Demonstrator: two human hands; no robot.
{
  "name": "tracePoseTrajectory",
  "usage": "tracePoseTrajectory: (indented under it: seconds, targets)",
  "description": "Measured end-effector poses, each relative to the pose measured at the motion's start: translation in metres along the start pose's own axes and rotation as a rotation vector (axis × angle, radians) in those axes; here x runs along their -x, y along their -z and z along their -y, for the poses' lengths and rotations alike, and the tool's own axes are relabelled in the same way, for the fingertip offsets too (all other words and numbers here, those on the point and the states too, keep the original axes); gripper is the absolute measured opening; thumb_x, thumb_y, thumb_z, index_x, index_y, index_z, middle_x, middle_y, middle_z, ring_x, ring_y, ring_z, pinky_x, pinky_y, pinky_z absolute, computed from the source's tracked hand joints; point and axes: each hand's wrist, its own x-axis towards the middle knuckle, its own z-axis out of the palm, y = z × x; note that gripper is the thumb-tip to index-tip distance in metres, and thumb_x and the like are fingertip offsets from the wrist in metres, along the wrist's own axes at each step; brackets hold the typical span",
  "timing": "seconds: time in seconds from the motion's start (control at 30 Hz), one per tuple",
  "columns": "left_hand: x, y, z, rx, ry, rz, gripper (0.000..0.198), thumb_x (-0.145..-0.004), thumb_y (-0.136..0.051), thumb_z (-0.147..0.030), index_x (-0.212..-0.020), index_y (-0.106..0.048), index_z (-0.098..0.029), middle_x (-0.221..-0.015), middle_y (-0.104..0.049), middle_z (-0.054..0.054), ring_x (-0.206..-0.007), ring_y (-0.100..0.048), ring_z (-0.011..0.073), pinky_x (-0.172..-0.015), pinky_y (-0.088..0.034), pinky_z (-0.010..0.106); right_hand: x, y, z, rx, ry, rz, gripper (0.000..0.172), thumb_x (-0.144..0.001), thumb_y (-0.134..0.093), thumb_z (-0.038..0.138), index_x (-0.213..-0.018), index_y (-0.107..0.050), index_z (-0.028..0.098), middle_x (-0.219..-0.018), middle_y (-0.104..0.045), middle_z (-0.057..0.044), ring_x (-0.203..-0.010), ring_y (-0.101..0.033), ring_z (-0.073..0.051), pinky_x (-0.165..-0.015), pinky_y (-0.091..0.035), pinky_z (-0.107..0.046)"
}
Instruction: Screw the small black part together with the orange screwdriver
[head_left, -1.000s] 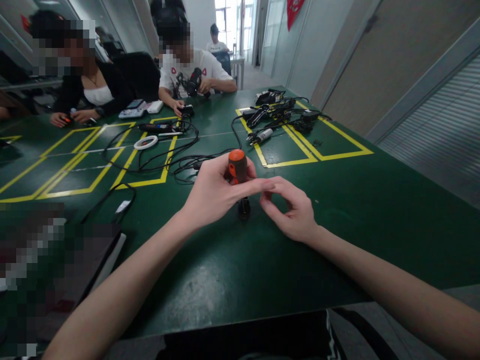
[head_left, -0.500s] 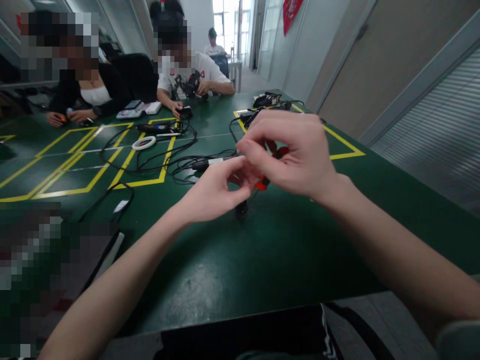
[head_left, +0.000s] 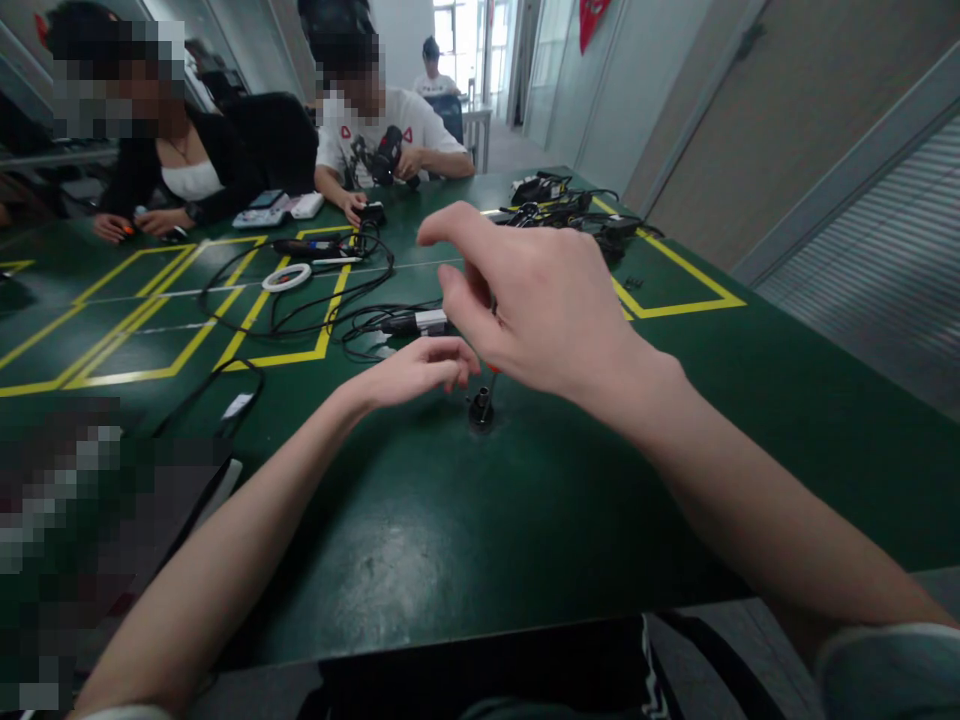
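At the middle of the dark green table [head_left: 525, 500], our right hand [head_left: 540, 310] closes over an orange-handled screwdriver [head_left: 491, 369], its shaft standing on a small black round fitting [head_left: 481, 410]. Our left hand [head_left: 416, 372] curls at the fitting's ten o'clock; whether it pinches anything, we cannot tell. We judge driving is in hand, calling for a plumb shaft. No container shows nearby.

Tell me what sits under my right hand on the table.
Below the right hand, a small black part stands on the green table, beside the left hand. A thin shaft rises from it; the palm hides its upper end.
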Motion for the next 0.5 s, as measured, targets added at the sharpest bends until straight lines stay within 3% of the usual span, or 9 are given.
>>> tracePoseTrajectory:
  seconds: [0.07,0.17,0.27,0.4,0.5]
  targets:
    - [0.003,0.005,0.006,-0.029,0.099,0.17,0.019,-0.071,-0.069,-0.022,-0.089,-0.069,-0.017,-0.075,-0.065,-0.003,-0.068,-0.059,0.0131,-0.066,-0.048,0.025,0.002,0.003,-0.008,0.022,0.039,-0.052,0.012,-0.102,-0.058,0.031,-0.109,-0.066,0.026,-0.068,-0.055,0.005,-0.098,-0.079,-0.024,-0.09,-0.058,-0.037]
    - [0.006,0.005,0.011,-0.052,0.145,0.286,0.044,-0.066,-0.086,-0.027,-0.106,-0.07,-0.017,-0.081,-0.067,-0.003,-0.07,-0.06,0.0119,-0.064,-0.047,0.023,-0.001,0.011,-0.005,0.08,0.003,0.068,0.009,-0.098,-0.062,0.021,-0.107,-0.061,0.024,-0.063,-0.054,0.006,-0.081,-0.077,-0.021,-0.086,-0.058,-0.036]
    - [0.005,-0.004,0.014,-0.028,0.123,0.284,0.046,-0.064,-0.093,-0.032,-0.1,-0.07,-0.017,-0.075,-0.065,-0.005,-0.065,-0.056,0.01,-0.061,-0.044,0.021,-0.005,0.015,0.01,0.141,-0.07,0.17,0.026,-0.09,-0.066,0.014,-0.112,-0.055,0.023,-0.068,-0.059,0.006,-0.066,-0.066,-0.016,-0.078,-0.054,-0.033]
    - [-0.002,-0.012,0.021,-0.027,0.086,0.243,0.034,-0.068,-0.09,-0.034,-0.085,-0.067,-0.016,-0.063,-0.057,-0.006,-0.058,-0.05,0.0096,-0.057,-0.037,0.023,-0.004,0.015,0.019,0.03,0.006,0.245,0.021,-0.095,-0.053,0.014,-0.114,-0.052,0.021,-0.088,-0.065,0.002,-0.072,-0.061,-0.013,-0.071,-0.046,-0.028]
    - [-0.003,-0.009,0.026,-0.075,0.109,0.23,0.034,-0.065,-0.089,-0.032,-0.087,-0.068,-0.016,-0.063,-0.056,-0.007,-0.058,-0.05,0.0099,-0.057,-0.036,0.023,-0.002,0.015,0.016,0.112,0.027,0.302,0.02,-0.097,-0.044,0.013,-0.111,-0.056,0.02,-0.09,-0.067,-0.002,-0.077,-0.063,-0.017,-0.07,-0.043,-0.03]
